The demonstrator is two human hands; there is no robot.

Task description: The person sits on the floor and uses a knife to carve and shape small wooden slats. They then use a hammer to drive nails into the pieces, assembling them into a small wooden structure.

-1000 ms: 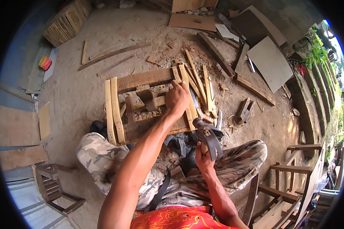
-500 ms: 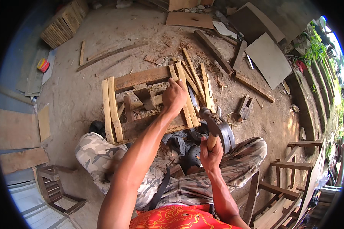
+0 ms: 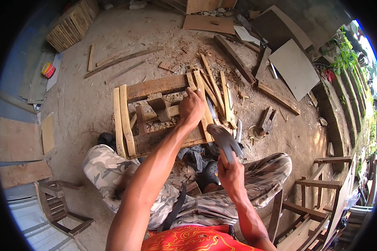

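Note:
In front of me on the ground lies a wooden frame [image 3: 157, 86], dark rails with a pair of pale slats [image 3: 125, 121] across its left end. Another pair of pale slats [image 3: 200, 85] crosses the right end. There my left hand [image 3: 192, 108] rests with fingers curled together; whatever they pinch is hidden. My right hand [image 3: 231, 173] grips the handle of a claw hammer [image 3: 225, 141]. Its dark, slightly blurred head hangs beside the near end of the right-hand slats. A wooden block [image 3: 157, 103] sits inside the frame.
Loose pale strips [image 3: 225, 94] lie just right of the frame. Beyond are dark beams [image 3: 235, 58] and a flat grey panel [image 3: 295, 69]. My camouflage-trousered legs [image 3: 109, 169] flank the near side. Wooden frames [image 3: 322, 182] stand at right, and a small chair-like frame [image 3: 60, 207] at left.
The hammer has swung leftward, its head now closer to the right-hand slats. My right hand has shifted slightly down with it. My left hand stays at the slats.

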